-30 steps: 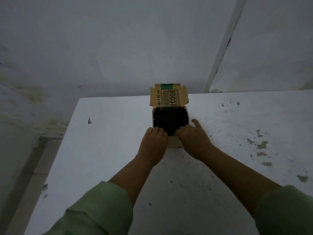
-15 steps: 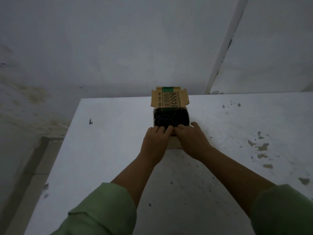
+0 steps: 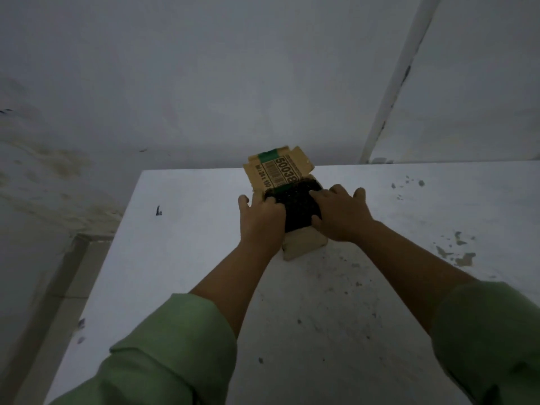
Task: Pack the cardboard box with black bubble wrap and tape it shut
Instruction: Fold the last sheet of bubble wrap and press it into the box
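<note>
Hands work at a small brown cardboard box (image 3: 304, 244) in the middle of the frame, on a white table (image 3: 187, 258) with chipped paint. The box stands a little turned, one corner toward the camera. Its lid flap (image 3: 277, 170) is open and stands up at the far side, showing a printed barcode label and a green tape strip. Black bubble wrap (image 3: 298, 206) fills the open top of the box. The left hand (image 3: 260, 220) lies over the left edge of the box, fingers bent onto the wrap, thumb spread out to the left. The right hand (image 3: 342, 214) lies on the right edge, fingers bent and pressing into the wrap. Light green sleeves (image 3: 175, 352) cover both forearms at the bottom of the frame.
</note>
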